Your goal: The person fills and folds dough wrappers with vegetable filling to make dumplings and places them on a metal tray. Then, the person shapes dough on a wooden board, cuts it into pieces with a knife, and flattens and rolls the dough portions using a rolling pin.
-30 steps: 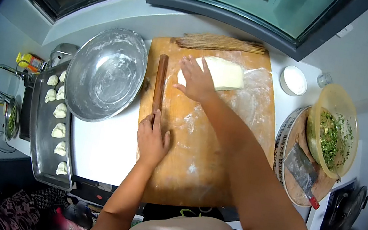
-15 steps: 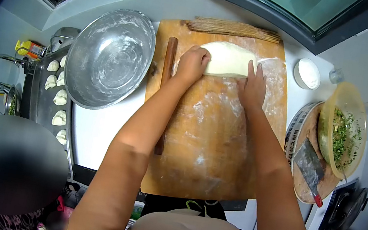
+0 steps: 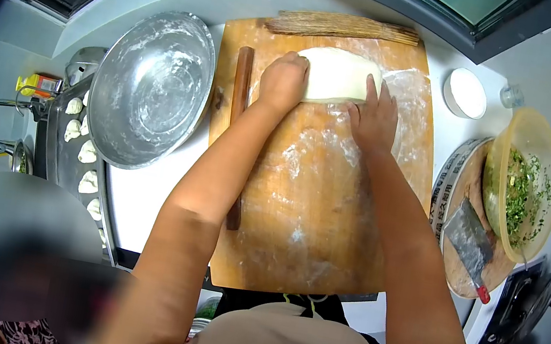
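Observation:
A slab of pale dough (image 3: 340, 79) lies near the far edge of the floured wooden board (image 3: 306, 251). At its left end, my left hand (image 3: 284, 81) has its fingers curled over the dough and grips the edge. My right hand (image 3: 377, 120) rests at the right end, fingers stretched out and spread, fingertips touching the dough. To the left of my left hand, partly under my forearm, lies a dark wooden rolling pin (image 3: 242, 85).
A large floured metal bowl (image 3: 150, 91) stands left, beside a tray (image 3: 64, 157) of several shaped dough pieces. A straw bundle (image 3: 345, 29) lies behind the dough. Rightward are a white bowl (image 3: 465, 93), a cleaver (image 3: 471, 240) and a yellow bowl (image 3: 519, 193) of chopped greens. Another person (image 3: 23, 223) stands left.
The view has shifted slightly. My left hand still grips the dough's left end, and my right fingers have spread a little more at the right end.

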Action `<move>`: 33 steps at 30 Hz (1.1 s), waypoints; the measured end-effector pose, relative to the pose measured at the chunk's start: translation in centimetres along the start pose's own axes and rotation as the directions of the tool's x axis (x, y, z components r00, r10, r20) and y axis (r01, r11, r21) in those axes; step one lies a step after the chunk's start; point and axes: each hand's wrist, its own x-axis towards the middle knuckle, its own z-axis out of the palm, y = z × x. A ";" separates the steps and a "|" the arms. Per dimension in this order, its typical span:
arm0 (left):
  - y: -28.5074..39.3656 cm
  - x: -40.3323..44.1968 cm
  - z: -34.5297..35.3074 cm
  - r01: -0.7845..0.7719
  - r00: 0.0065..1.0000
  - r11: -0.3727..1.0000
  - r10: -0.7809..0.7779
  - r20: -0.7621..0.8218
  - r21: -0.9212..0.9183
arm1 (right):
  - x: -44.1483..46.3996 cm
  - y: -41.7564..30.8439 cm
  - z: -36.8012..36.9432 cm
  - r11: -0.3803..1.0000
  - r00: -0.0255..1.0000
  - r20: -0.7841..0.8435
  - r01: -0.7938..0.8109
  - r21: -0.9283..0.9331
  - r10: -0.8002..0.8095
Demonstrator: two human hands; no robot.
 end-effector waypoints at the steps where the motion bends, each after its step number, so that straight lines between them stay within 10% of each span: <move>1: 0.0 -0.1 0.2 -0.033 0.999 0.999 0.034 -0.032 0.011 | 0.0 0.1 0.1 1.000 1.000 -0.011 0.007 -0.003 -0.007; 9: 1.6 -8.4 -8.3 0.230 0.958 0.775 -0.286 -0.002 -0.589 | -0.1 0.0 -0.5 0.995 0.997 -0.078 0.022 0.099 -0.015; 15: -3.2 -24.4 -14.6 0.443 0.893 0.773 -0.422 0.154 -0.454 | -5.2 0.3 -0.5 0.950 0.984 -0.176 0.074 0.304 -0.021; 18: -3.7 -27.3 -17.1 0.505 0.859 0.814 -0.508 0.069 -0.288 | -10.3 -3.0 -10.8 0.928 0.983 0.183 -0.052 0.370 -0.017; 19: -4.5 -28.3 -17.6 0.596 0.797 0.720 -0.585 0.150 -0.356 | -9.9 -4.0 -16.4 0.990 0.799 0.599 -0.035 0.134 -0.053; 22: -8.0 -30.9 -17.3 0.591 0.804 0.760 -0.582 0.124 -0.269 | -18.0 1.4 -22.3 0.951 0.983 0.081 0.135 0.277 -0.164; 24: -6.5 -30.3 -18.5 0.485 0.864 0.869 -0.493 -0.097 -0.100 | -22.9 7.6 -30.6 0.921 0.935 0.113 -0.301 -0.247 0.336; 25: -8.8 -31.3 -17.4 0.495 0.855 0.864 -0.503 -0.128 -0.095 | -24.1 9.6 -32.8 0.881 0.952 0.032 -0.270 -0.388 0.306; 33: -5.8 -31.2 -16.0 0.566 0.748 0.791 -0.612 -0.259 -0.235 | -28.2 18.5 -36.3 0.892 0.880 0.377 -0.104 -0.440 0.289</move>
